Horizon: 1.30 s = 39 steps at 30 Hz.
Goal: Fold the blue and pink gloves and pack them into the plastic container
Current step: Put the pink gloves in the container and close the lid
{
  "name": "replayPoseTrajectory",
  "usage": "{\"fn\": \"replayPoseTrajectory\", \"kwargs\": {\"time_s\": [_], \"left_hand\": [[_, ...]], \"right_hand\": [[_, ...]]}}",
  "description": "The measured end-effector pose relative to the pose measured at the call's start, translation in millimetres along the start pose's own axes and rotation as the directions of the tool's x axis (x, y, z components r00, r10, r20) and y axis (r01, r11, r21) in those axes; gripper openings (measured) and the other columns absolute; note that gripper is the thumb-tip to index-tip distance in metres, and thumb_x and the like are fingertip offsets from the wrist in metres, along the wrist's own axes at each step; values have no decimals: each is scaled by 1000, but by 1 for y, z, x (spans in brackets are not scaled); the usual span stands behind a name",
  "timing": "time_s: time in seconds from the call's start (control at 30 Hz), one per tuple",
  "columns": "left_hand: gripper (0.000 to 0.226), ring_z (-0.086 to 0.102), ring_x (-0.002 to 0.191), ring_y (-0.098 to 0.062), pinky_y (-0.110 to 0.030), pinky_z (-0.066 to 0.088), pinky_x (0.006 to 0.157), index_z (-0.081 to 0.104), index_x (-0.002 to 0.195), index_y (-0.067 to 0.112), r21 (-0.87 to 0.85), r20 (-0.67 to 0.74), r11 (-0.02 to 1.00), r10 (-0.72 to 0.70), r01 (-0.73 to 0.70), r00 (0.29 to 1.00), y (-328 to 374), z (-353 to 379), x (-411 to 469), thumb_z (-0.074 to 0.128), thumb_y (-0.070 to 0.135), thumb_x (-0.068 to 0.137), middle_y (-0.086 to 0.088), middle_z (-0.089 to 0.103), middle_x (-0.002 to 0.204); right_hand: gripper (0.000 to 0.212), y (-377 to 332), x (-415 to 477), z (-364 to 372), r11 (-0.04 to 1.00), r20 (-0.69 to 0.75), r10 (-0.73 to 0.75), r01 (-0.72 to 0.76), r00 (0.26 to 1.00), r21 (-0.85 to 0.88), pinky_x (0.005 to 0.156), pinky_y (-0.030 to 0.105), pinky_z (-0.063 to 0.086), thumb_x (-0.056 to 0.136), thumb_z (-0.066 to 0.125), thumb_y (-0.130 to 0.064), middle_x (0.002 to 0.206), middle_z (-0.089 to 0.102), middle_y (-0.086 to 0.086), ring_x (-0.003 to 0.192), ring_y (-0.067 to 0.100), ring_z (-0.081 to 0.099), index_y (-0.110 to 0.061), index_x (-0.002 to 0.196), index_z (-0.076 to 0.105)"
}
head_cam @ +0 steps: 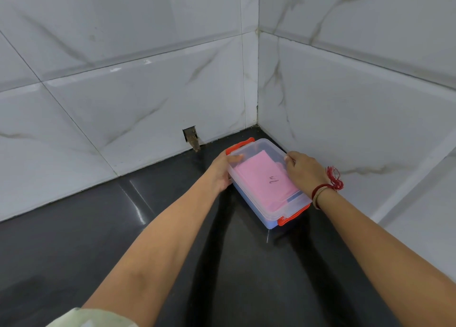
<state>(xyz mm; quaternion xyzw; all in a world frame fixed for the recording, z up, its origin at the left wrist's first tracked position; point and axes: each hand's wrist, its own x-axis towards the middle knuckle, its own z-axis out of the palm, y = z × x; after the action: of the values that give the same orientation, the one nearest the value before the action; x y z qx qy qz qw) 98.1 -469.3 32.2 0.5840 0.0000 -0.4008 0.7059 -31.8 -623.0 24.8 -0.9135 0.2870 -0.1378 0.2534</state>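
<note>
Task looks near done. The plastic container (256,212) sits on the black countertop (160,228), pushed into the corner where the marble-look wall tiles (123,80) meet. The clear lid (251,150) is on it. Through the lid the folded pink glove (266,181) lies flat on top, with a small dark mark on it. A thin blue strip (294,196) shows at its near right edge, probably the blue glove underneath, mostly hidden. No gloves are out on the counter, so folding and packing read as finished. The left hand (220,171) grips the container's left long side, thumb over the lid edge. The right hand (304,171) holds the right side, fingers curled over the rim, with a red thread bracelet (332,181) at the wrist. The hands are apart, one on each side. The orange far latch (240,145) and orange near latch (293,218) seem folded onto the lid, though whether they are fully snapped can't be told. Left to do, at most: check the latches and let go.
</note>
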Motion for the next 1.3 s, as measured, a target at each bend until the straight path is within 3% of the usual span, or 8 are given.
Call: {"fn": "replayPoseTrajectory", "kwargs": {"time_s": [0.27, 0.37, 0.43, 0.6, 0.73, 0.9, 1.07, 1.3], "left_hand": [[30, 57, 114, -27, -49, 49, 97, 57, 123, 24, 365, -100, 906, 269, -216, 958, -4, 4, -5, 57, 17, 94, -10, 57, 129], [43, 30, 140, -24, -50, 22, 116, 43, 141, 24, 947, 71, 225, 554, -231, 829, -15, 12, -13, 47, 28, 98, -5, 34, 153], [45, 19, 145, -22, -51, 2, 117, 40, 143, 25, 948, 315, -143, 559, -285, 767, -40, 20, -33, 36, 38, 100, -2, 28, 156], [75, 29, 142, -25, -41, 3, 117, 33, 147, 17, 621, 780, -464, 279, -632, 561, -78, 14, -79, 40, 64, 89, -9, 38, 151], [93, 18, 146, -24, -33, 1, 115, 15, 152, 14, 578, 775, -554, 143, -599, 616, -66, 14, -83, 54, 64, 83, -10, 20, 158], [70, 20, 145, -27, -32, 9, 117, 16, 150, 5, 601, 732, -652, 215, -463, 647, -82, 28, -81, 52, 29, 96, -16, 18, 158], [62, 25, 144, -28, -35, 14, 117, 21, 149, 4, 641, 711, -634, 280, -433, 645, -90, 33, -80, 45, 32, 99, -16, 24, 156], [62, 52, 127, -27, -35, 23, 108, 54, 132, 5, 698, 700, -612, 474, -372, 534, -99, 37, -84, 50, 52, 92, -13, 55, 136]], "right_hand": [[32, 0, 0, -1, 1000, 0, -1, 1, 1000, -1, 49, 18, 28, 100, 32, -29, 80, 56, 4, 59, 5, 43, -7, 95, 56], [32, -2, -1, -3, 1000, 0, 5, -5, 1000, 1, 49, 19, 28, 100, 32, -27, 85, 61, 10, 61, 11, 46, -7, 96, 57], [32, -4, -2, -4, 1000, -9, 7, -7, 1000, 1, 54, 23, 32, 99, 33, -26, 92, 64, 14, 69, 20, 51, -6, 97, 58], [33, -5, -5, -8, 998, 8, 38, -38, 999, 51, 74, 34, 45, 97, 36, -24, 101, 66, 18, 86, 32, 57, -4, 98, 62], [24, 11, -30, -5, 958, 33, 85, -91, 996, 270, 68, 27, 37, 96, 39, -26, 86, 59, 9, 81, 23, 52, -12, 83, 53], [23, 33, -75, -7, 863, 4, 170, -150, 985, 482, 68, 33, 48, 95, 45, -36, 86, 56, 6, 76, 22, 55, -14, 91, 50], [32, 33, -96, -13, 760, 48, 164, -157, 985, 630, 51, 22, 48, 96, 45, -31, 89, 58, 4, 73, 15, 60, -19, 124, 39], [52, 53, -101, -28, 909, 167, -163, 82, 972, 408, 79, 17, 47, 96, 34, -3, 105, 56, -3, 87, 12, 61, -39, 132, 37]]}}
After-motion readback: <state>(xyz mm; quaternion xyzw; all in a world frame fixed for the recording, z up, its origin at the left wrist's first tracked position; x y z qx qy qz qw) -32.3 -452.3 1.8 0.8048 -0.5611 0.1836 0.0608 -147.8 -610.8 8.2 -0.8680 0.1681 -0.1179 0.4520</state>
